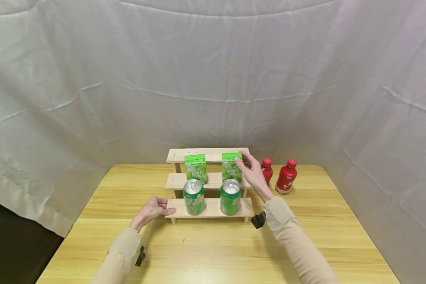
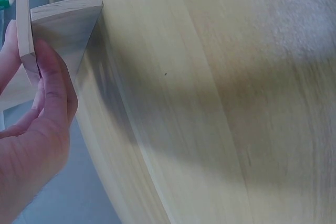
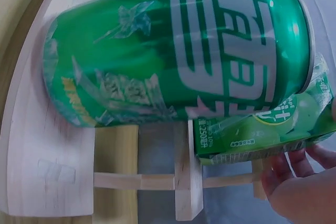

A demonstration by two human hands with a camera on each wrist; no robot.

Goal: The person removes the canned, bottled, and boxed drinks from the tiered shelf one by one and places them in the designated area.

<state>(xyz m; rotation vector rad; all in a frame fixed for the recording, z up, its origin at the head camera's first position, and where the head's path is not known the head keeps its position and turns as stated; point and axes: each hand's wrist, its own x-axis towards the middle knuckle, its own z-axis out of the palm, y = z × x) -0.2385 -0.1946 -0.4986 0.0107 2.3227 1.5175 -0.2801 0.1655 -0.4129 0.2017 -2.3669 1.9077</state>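
My left hand (image 1: 151, 211) pinches the left end of the lowest step of a three-tier wooden rack (image 1: 211, 213). In the left wrist view its thumb and fingers lie on opposite faces of the board (image 2: 24, 24). My right hand (image 1: 254, 175) holds the upper right side of a green juice box (image 1: 230, 167) on the middle step. Its fingertips meet the side of that box (image 3: 236, 145) in the right wrist view. A second green juice box (image 1: 196, 169) stands left on the same step. Two green drink cans, left (image 1: 194, 201) and right (image 1: 230, 203), stand on the lowest step.
Two red bottles stand right of the rack: one (image 1: 286, 177) in full view, the other (image 1: 267, 169) partly behind my right hand. The top step (image 1: 207, 154) rises behind the juice boxes. Grey cloth (image 1: 213, 79) surrounds the wooden table (image 1: 206, 252) at the back and sides.
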